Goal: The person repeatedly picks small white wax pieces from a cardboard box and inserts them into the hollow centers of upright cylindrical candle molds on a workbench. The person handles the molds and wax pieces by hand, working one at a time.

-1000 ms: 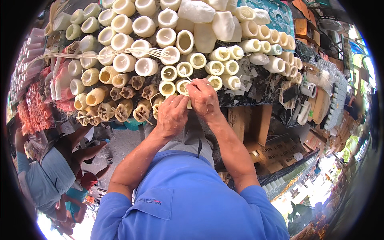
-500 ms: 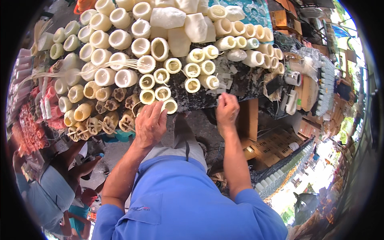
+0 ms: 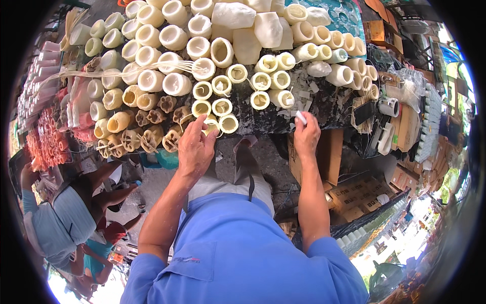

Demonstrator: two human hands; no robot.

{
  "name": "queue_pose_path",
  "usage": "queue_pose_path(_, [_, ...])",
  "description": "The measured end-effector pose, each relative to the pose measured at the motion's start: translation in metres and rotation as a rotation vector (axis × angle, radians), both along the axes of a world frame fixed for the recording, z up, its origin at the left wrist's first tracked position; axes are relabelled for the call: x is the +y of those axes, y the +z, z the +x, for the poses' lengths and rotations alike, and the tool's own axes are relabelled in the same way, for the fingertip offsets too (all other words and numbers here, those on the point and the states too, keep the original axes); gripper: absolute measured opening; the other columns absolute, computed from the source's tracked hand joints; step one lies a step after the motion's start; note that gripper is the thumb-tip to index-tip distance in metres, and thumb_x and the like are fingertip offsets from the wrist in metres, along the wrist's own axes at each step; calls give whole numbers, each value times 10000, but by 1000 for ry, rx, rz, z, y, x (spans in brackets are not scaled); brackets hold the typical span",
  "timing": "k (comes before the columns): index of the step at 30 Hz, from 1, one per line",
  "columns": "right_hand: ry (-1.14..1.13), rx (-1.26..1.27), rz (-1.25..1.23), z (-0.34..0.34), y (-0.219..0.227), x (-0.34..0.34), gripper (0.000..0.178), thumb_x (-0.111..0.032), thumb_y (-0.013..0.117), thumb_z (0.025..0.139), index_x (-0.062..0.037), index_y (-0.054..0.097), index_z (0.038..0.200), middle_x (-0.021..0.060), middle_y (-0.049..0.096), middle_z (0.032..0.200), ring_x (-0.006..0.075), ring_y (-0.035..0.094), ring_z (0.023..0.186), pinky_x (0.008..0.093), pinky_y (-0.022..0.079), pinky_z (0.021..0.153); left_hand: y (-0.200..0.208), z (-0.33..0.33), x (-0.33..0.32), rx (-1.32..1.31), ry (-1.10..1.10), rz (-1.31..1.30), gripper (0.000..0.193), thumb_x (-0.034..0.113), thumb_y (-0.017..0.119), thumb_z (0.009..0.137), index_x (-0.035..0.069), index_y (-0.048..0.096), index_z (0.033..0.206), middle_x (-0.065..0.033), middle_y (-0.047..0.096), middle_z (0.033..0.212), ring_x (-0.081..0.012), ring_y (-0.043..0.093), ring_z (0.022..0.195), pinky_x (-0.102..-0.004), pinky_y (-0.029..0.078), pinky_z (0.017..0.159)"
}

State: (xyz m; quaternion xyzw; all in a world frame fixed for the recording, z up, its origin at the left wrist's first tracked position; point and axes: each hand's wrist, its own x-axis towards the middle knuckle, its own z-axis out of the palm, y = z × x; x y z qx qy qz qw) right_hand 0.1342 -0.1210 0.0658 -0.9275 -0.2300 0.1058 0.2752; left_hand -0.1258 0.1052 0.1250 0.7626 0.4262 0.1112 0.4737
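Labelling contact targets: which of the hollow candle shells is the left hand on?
The left hand touches the shell at the table's front edge, left of the end shell; the other shells sit farther back.

So the small cream candle (image 3: 210,125) under the left hand (image 3: 195,147) is a short round hollow one, lying on its side with the open end facing out, wick showing inside. It's at the near edge of the dark bench, squeezed between a flower-shaped tan candle on its left and another cream ring candle (image 3: 229,123) on its right. The right hand (image 3: 306,134) pinches a little white scrap (image 3: 300,117), sticking up, further right along that near edge
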Motion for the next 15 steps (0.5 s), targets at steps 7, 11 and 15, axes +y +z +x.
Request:
queue_pose_path(7, [176,305,233,-98,64,47,225,-85,772,984,6,735,1186,177,779,1048,331,776,830,407,620,767,0,7,-3,-51,-207,318,156,106,773,994,33,766,1131,-149,760,999,-382,747,922,-474,587,753])
queue_pose_path(11, [270,266,299,-117,58,78,229,-72,781,959,14,718,1161,182,745,975,360,743,794,441,602,721,-1,12,-8,-71,-173,204,159,90,777,981,26,768,1127,-161,757,980,-382,747,872,-472,592,749])
queue_pose_path(15, [388,61,290,-125,49,94,253,-46,806,919,17,744,1156,189,753,972,358,752,809,428,611,713,-3,9,-14,-87,-220,228,112,103,771,996,21,782,1071,-165,758,961,-390,744,850,-460,589,758])
